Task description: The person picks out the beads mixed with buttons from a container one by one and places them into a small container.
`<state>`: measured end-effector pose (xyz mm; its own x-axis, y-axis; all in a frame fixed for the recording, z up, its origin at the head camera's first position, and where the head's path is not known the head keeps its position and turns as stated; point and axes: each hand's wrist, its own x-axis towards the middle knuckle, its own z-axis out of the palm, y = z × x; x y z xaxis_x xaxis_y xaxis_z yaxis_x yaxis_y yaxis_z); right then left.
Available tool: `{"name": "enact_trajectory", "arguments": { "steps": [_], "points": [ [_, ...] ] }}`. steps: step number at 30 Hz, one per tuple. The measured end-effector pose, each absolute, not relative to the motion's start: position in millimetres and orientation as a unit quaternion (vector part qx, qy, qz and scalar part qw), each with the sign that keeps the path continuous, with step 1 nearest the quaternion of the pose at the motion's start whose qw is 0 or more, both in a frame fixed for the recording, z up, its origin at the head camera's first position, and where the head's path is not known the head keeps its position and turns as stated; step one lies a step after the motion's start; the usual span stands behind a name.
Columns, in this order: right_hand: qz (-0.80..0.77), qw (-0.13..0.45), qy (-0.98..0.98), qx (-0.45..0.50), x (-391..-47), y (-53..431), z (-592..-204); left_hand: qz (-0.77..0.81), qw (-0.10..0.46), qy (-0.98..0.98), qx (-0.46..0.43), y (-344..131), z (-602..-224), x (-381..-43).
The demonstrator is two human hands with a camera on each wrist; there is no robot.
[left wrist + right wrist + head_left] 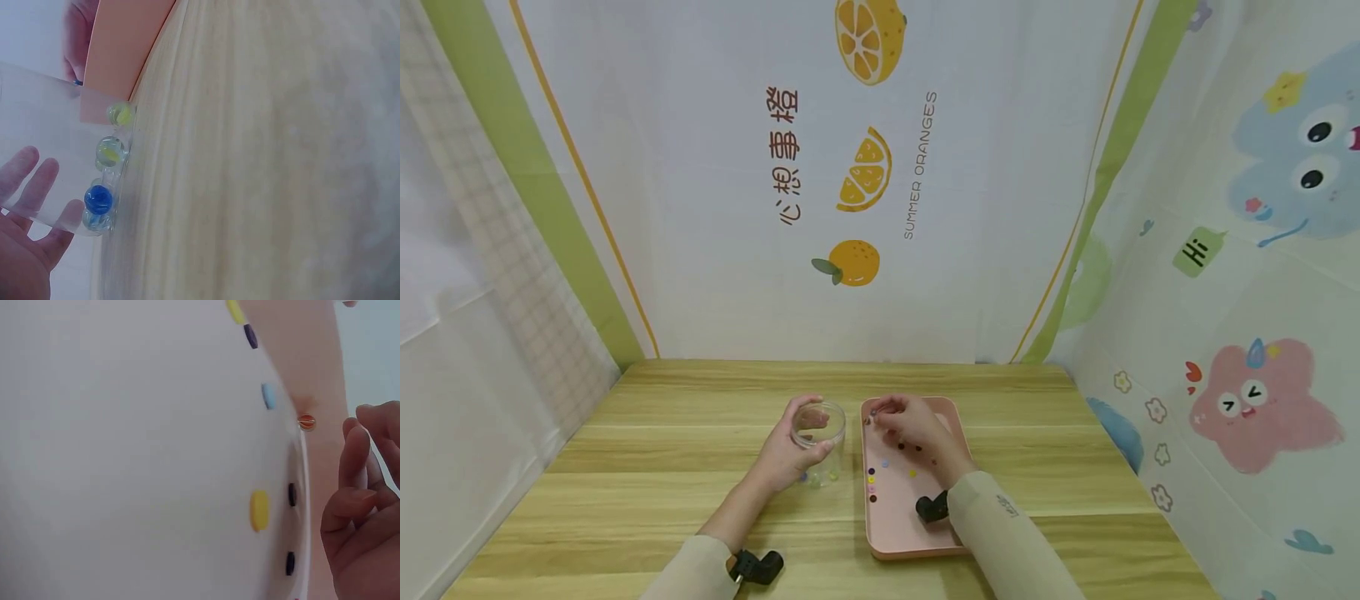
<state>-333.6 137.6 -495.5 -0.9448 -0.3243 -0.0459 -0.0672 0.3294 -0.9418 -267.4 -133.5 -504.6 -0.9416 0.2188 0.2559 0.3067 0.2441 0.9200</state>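
My left hand [790, 454] grips a clear plastic jar [44, 125] from its left side, fingers and thumb around it. The jar stands upright on the wooden table, mouth up. Several glass marbles [110, 151] lie at its bottom, some with yellow swirls and one blue. Over the far left corner of a pink tray [891, 533] is my right hand [913, 423], fingers bent and fingertips low. A small blue thing [77, 82] shows at its fingertips; I cannot tell whether they pinch it. Close by, an orange marble [306, 421] lies in the tray.
Small round coloured pieces are scattered in the tray, including a yellow one [259, 510] and a light blue one [268, 396]. Several form a column along the tray's left wall, among them a dark piece [873, 498]. The tray's raised rim stands right of the jar. Printed cloth hangs behind the table.
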Motion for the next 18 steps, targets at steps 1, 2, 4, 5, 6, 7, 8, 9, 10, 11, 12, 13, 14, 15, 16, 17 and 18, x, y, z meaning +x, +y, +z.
{"name": "enact_trajectory", "arguments": {
  "steps": [1,2,4,5,6,7,8,9,10,11,12,13,14,15,16,17,18],
  "points": [
    [-0.564,0.111,0.810,-0.121,-333.1,139.0,-494.1,-0.591,0.038,-0.788,-0.167,-133.3,-504.6,-267.3],
    [-0.561,0.108,0.811,-0.123,-332.8,140.5,-492.4,-0.591,0.038,-0.788,-0.168,-133.0,-504.7,-267.3],
    [-0.557,0.102,0.814,-0.130,-332.1,143.0,-489.3,-0.590,0.040,-0.788,-0.168,-133.1,-504.8,-267.2],
    [-0.558,0.102,0.813,-0.130,-332.2,144.5,-488.1,-0.591,0.041,-0.788,-0.169,-133.2,-504.9,-267.3],
    [-0.560,0.099,0.812,-0.131,-332.3,145.7,-487.0,-0.592,0.041,-0.787,-0.170,-133.2,-505.0,-267.3],
    [-0.564,0.097,0.809,-0.131,-332.4,146.8,-486.1,-0.592,0.041,-0.787,-0.170,-133.3,-505.2,-267.4],
    [-0.569,0.097,0.806,-0.129,-332.6,147.8,-485.2,-0.592,0.041,-0.787,-0.170,-133.3,-505.3,-267.5],
    [-0.576,0.096,0.802,-0.125,-333.1,148.7,-484.8,-0.592,0.041,-0.787,-0.169,-133.3,-505.5,-267.6],
    [-0.581,0.097,0.799,-0.119,-333.7,149.4,-484.6,-0.593,0.041,-0.786,-0.169,-133.3,-505.8,-267.7],
    [-0.587,0.095,0.796,-0.118,-333.8,150.1,-484.2,-0.593,0.041,-0.786,-0.168,-133.3,-505.9,-267.8],
    [-0.590,0.093,0.794,-0.117,-333.8,150.7,-483.6,-0.594,0.041,-0.786,-0.168,-133.3,-506.1,-267.8],
    [-0.593,0.090,0.792,-0.117,-333.8,151.2,-482.9,-0.594,0.040,-0.786,-0.167,-133.3,-506.2,-267.9],
    [-0.595,0.087,0.790,-0.118,-333.6,151.7,-482.2,-0.594,0.040,-0.786,-0.166,-133.3,-506.3,-268.0],
    [-0.596,0.084,0.790,-0.120,-333.1,152.3,-481.3,-0.594,0.039,-0.786,-0.167,-133.3,-506.4,-268.0],
    [-0.597,0.081,0.788,-0.122,-332.4,152.8,-480.1,-0.594,0.040,-0.786,-0.167,-133.4,-506.3,-268.1],
    [-0.599,0.080,0.787,-0.125,-331.6,153.3,-479.0,-0.593,0.040,-0.786,-0.167,-133.5,-506.3,-268.2],
    [-0.601,0.079,0.786,-0.126,-330.9,153.9,-477.6,-0.593,0.040,-0.786,-0.168,-133.6,-506.3,-268.0]
  ]
}}
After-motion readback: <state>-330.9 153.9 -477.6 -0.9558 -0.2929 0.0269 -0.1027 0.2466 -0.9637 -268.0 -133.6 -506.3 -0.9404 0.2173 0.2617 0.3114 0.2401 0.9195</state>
